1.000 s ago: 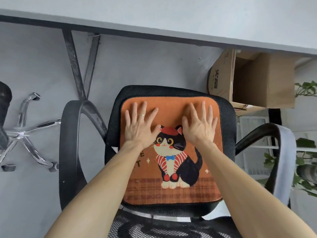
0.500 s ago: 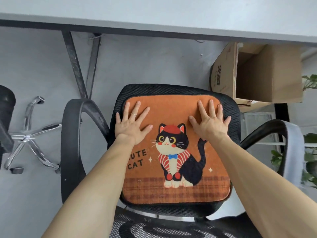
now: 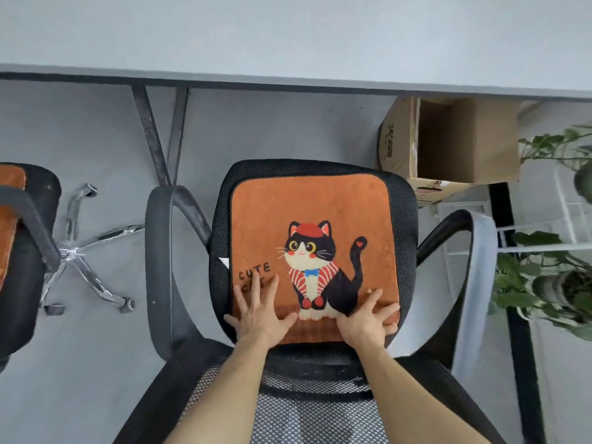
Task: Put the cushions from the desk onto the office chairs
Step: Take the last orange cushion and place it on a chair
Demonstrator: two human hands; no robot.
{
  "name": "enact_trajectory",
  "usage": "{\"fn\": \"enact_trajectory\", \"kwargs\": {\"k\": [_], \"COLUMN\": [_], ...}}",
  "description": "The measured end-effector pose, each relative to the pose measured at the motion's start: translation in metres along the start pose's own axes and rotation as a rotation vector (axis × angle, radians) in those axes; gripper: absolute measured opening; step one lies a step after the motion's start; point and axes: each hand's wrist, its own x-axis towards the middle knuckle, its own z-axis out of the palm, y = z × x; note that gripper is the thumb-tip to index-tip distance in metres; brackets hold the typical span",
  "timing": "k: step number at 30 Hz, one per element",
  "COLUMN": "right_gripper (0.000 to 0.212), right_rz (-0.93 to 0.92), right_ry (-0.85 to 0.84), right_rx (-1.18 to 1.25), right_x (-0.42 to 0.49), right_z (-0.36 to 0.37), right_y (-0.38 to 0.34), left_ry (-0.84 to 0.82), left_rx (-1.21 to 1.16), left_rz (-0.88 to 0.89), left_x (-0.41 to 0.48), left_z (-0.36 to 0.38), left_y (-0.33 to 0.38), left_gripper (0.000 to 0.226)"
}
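An orange cushion (image 3: 307, 203) printed with a black-and-white cat and "CUTE CAT" lies flat on the seat of a black mesh office chair (image 3: 221, 219) in front of me. My left hand (image 3: 259, 312) rests palm-down with fingers spread on the cushion's near left part. My right hand (image 3: 368, 318) lies flat with fingers spread on its near right corner. Neither hand grips anything. A second black office chair (image 3: 28, 251) at the left edge carries another orange cushion (image 3: 9, 219), mostly cut off.
The grey desk (image 3: 288, 43) spans the top, its black legs (image 3: 153, 136) behind the chair. An open cardboard box (image 3: 448, 142) sits under the desk at right. A green plant (image 3: 544, 277) on a white rack stands at right. The left chair's chrome base (image 3: 80, 251) shows on the grey floor.
Both hands slid from the cushion's far half back toward me to its near edge, staying flat. The view pulled back, bringing the second chair's cushion into sight.
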Motion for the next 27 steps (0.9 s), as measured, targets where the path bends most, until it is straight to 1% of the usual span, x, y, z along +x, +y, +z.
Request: {"fn": "enact_trajectory", "kwargs": {"k": [2,4,7,10,12,13,14,15,16,17,18,19,22,24,27], "right_gripper": [0.105,0.103,0.103,0.105,0.103,0.098,0.087,0.074,0.062,0.055,0.052,0.053,0.061,0.057,0.041], "right_rz": [-0.026,-0.031,-0.033,-0.034,-0.025,-0.023,-0.025,-0.03,-0.04,-0.055,-0.07,-0.077,-0.042,-0.014,0.009], "right_ry": [0.008,0.024,0.039,0.025,0.0,0.009,0.045,0.104,0.183,0.265,0.33,0.371,0.405,0.424,0.455], "right_rx": [-0.061,-0.092,-0.14,-0.19,-0.209,-0.202,-0.166,-0.101,-0.02,0.06,0.123,0.172,0.231,0.229,0.29], "right_x": [0.009,0.014,0.017,0.018,0.016,0.015,0.014,0.013,0.013,0.015,0.018,0.021,0.03,0.037,0.046], "right_z": [0.001,0.003,0.004,-0.004,-0.012,-0.017,-0.022,-0.026,-0.03,-0.033,-0.036,-0.039,-0.044,-0.044,-0.045], "right_y": [0.005,0.005,-0.001,-0.007,-0.009,-0.01,-0.012,-0.013,-0.014,-0.014,-0.014,-0.014,-0.01,-0.006,-0.006], "left_ry": [-0.043,-0.049,-0.041,-0.043,-0.058,-0.029,0.056,0.181,0.319,0.428,0.488,0.501,0.417,0.402,0.424], "left_rx": [0.011,0.007,0.002,0.009,0.016,0.032,0.037,0.015,-0.038,-0.102,-0.159,-0.205,-0.326,-0.358,-0.341], "left_rz": [0.018,0.022,0.008,0.017,0.01,0.009,0.021,0.024,0.009,-0.028,-0.086,-0.153,-0.335,-0.357,-0.295], "left_x": [0.005,0.008,0.011,0.014,0.011,0.01,0.01,0.011,0.014,0.018,0.022,0.027,0.038,0.041,0.043], "left_z": [0.006,0.01,0.012,0.008,0.003,-0.001,-0.008,-0.015,-0.025,-0.034,-0.043,-0.05,-0.064,-0.069,-0.077], "left_y": [-0.004,-0.007,-0.006,-0.006,-0.004,-0.002,0.001,0.002,0.002,0.0,-0.003,-0.007,-0.021,-0.027,-0.032], "left_gripper": [0.116,0.13,0.135,0.135,0.126,0.115,0.097,0.08,0.07,0.067,0.066,0.068,0.067,0.056,0.029]}}
